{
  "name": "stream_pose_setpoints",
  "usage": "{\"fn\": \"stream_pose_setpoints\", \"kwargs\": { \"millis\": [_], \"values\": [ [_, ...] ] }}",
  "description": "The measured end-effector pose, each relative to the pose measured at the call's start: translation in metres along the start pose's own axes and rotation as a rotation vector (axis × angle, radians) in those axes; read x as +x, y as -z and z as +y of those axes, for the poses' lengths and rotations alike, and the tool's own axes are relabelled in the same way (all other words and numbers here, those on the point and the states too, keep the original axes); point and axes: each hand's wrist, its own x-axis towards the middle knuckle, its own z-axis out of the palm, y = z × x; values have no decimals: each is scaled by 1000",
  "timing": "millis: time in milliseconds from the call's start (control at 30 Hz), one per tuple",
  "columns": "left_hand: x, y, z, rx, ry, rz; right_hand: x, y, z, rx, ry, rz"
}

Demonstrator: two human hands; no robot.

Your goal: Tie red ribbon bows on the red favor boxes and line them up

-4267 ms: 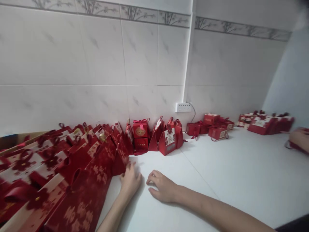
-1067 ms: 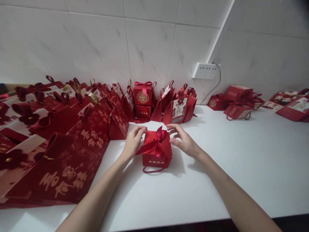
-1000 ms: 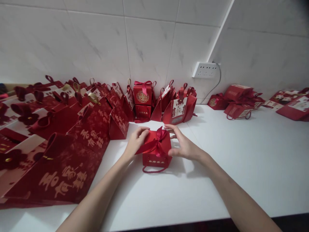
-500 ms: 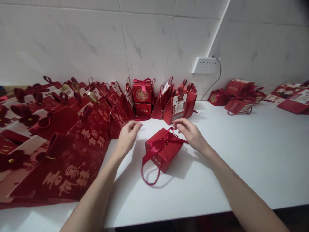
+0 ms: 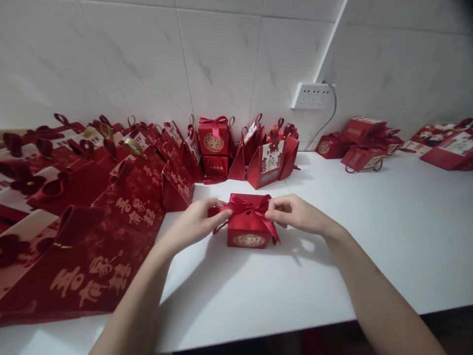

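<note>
A small red gift box (image 5: 247, 229) with a gold round emblem on its front stands on the white table (image 5: 295, 291). Across its top lies a red satin ribbon (image 5: 248, 206) tied in a bow. My left hand (image 5: 207, 217) pinches the bow at the box's left side, thumb and fingers together. On the right, my right hand (image 5: 291, 213) is closed on the other loop of the ribbon. A ribbon tail hangs over the front right corner. Part of the box's cord handle shows beside my left fingers.
Many red paper gift bags (image 5: 125, 207) crowd the left side. Along the tiled wall stand two stacked red boxes (image 5: 213, 140) and a red bag with a white label (image 5: 272, 160). More boxes (image 5: 364, 143) are piled at back right, near a white socket strip (image 5: 312, 96).
The box has been turned so its emblem faces me. Both hands, apart from it before, have come in and closed on the bow from either side.
</note>
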Motion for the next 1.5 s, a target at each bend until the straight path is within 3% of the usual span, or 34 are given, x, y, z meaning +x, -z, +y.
{"fn": "stream_pose_setpoints", "kwargs": {
  "millis": [133,167,233,333,500,633,800,900,1000,1100,1167,1233,1300,1400,1500],
  "values": [
    [3,-3,-2,101,-44,84,1,-5,3,-250,122,341],
    [3,-2,-1,125,-51,124,1,-8,4,-314,162,351],
    [1,0,1,102,-32,136,2,-12,4,-374,180,253],
    [-3,3,7,-127,86,-73,3,-18,5,-340,71,104],
    [-10,2,15,-373,198,-484,7,-19,9,-297,51,122],
    [-9,-4,15,-395,187,-608,7,-19,9,-268,86,133],
    [-5,-14,13,-404,174,-644,8,-19,10,-231,123,137],
    [-4,-15,13,-366,179,-606,8,-15,14,-217,124,115],
    [-7,-4,10,-288,194,-581,6,-5,13,-129,150,134],
    [-10,15,3,-184,261,-504,-3,5,5,-115,107,357],
    [-10,24,-4,-139,316,-304,-10,9,-2,-190,-46,442],
    [-7,25,-9,-112,306,-28,-15,9,-8,-212,-204,345],
    [-1,17,-10,-79,215,149,-18,5,-13,-168,-290,157],
    [8,-5,-7,-70,46,187,-17,-3,-18,-122,-302,-35],
    [16,-27,-4,-163,-65,272,-14,-9,-19,-91,-272,-88]
  ]
}}
